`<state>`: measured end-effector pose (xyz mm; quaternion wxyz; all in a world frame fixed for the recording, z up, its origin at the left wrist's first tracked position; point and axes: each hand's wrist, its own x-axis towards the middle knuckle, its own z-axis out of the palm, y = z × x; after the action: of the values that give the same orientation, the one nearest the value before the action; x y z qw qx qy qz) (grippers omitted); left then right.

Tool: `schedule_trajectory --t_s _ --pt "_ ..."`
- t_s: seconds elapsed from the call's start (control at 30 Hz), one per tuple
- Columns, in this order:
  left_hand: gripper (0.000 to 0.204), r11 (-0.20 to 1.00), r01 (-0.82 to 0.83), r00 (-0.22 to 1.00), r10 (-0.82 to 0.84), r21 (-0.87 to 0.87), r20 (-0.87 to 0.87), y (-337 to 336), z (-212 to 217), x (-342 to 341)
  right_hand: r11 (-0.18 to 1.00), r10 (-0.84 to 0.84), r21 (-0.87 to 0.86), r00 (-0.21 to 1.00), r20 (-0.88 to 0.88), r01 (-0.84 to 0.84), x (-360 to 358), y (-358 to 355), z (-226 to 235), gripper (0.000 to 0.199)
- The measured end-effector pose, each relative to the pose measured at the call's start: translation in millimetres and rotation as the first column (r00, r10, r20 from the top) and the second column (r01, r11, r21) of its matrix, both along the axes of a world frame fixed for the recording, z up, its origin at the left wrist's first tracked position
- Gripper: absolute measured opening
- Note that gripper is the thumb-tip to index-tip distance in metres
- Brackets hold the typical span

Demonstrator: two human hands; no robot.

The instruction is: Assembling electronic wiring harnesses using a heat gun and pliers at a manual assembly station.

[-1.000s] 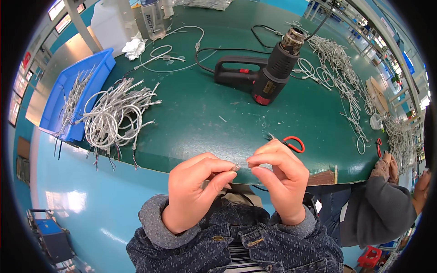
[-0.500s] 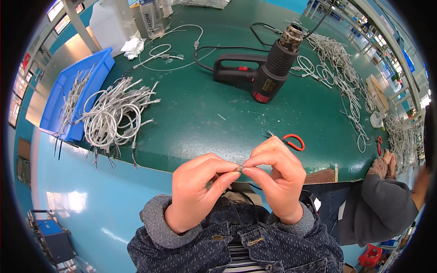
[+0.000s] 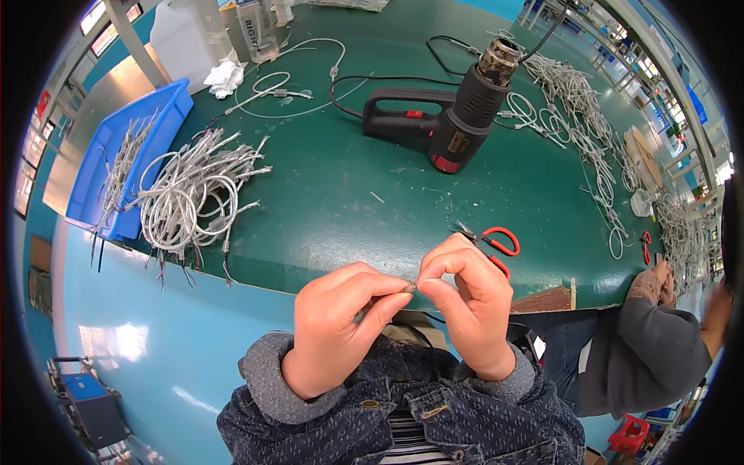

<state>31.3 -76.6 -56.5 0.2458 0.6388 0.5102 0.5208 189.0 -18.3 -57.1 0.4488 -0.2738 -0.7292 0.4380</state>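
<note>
Close to the table's front edge, my left hand (image 3: 341, 322) and my right hand (image 3: 470, 310) meet fingertip to fingertip. Thumb and forefinger of each are pinched at a tiny greyish piece (image 3: 410, 287), too small to name. Just beyond my right hand lie red-handled pliers (image 3: 502, 239), partly covered by its fingers. A black heat gun (image 3: 457, 124) stands farther off, its metal nozzle pointing up. To the left, a coiled bundle of grey cables (image 3: 190, 201) with bared wire ends rests against a blue tray (image 3: 172, 116).
More grey cables (image 3: 573, 108) run along the right side of the green table (image 3: 333, 201). A co-worker's sleeve (image 3: 647, 341) is at the right, near a second red-handled tool (image 3: 645, 248). A clear bottle (image 3: 260, 35) and crumpled tissue (image 3: 225, 79) stand at the back left.
My right hand has shifted slightly left and its fingers have bent more, uncovering more of the pliers. My left hand stays nearly in place.
</note>
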Motion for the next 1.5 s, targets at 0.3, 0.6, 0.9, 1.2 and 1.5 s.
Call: schedule_trajectory --t_s 0.3,0.6,0.9,1.2,1.5 --pt "0.014 0.998 -0.05 0.999 0.051 -0.037 0.014 0.3 -0.6 1.4 0.993 -0.095 0.076 0.996 0.0 0.094 -3.9 1.0 -3.7 0.006" --pt "0.015 0.998 -0.065 0.998 0.065 0.01 -0.014 1.7 -3.0 2.4 0.983 -0.074 0.174 0.993 0.088 0.058 -2.7 1.3 -0.8 0.005" --pt "0.015 0.997 -0.072 0.997 0.073 0.019 -0.014 2.4 -3.9 3.0 0.97 -0.103 0.227 0.994 0.043 0.091 -8.0 1.6 -8.2 0.014" --pt "0.015 0.996 -0.067 0.994 0.072 0.058 -0.087 3.7 -4.3 1.4 0.928 -0.156 0.361 0.976 0.15 0.092 -11.0 2.7 -8.5 0.014" --pt "0.007 0.994 -0.023 0.998 0.029 -0.108 0.052 0.7 -9.0 0.0 0.961 -0.182 0.231 0.977 0.111 0.153 -4.3 2.6 -10.6 0.012"
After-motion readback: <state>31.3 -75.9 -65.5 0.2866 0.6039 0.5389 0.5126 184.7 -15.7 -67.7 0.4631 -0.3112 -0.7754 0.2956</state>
